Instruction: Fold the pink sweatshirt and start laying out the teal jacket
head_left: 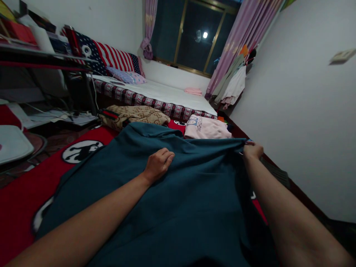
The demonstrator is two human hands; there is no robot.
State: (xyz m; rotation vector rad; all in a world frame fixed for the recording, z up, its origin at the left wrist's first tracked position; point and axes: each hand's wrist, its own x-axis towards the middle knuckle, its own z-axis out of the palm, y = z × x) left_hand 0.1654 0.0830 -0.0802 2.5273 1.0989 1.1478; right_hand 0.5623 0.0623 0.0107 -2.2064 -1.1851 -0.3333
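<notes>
A large dark teal garment (178, 200) lies spread over a red patterned mat (19, 200) in front of me. My left hand (159, 163) rests on the middle of the cloth, its fingers curled and pinching a fold. At the garment's far right corner, my right hand (252, 150) is closed on the cloth's edge and holds it taut. Both forearms reach out over the garment.
A folded pink garment (207, 128) and a tan patterned bundle (133, 115) lie just beyond the teal cloth. Behind them is a low bed (167, 94) with pillows. A black desk (44, 61) stands at left, a white wall at right, hanging clothes (233, 83) by the window.
</notes>
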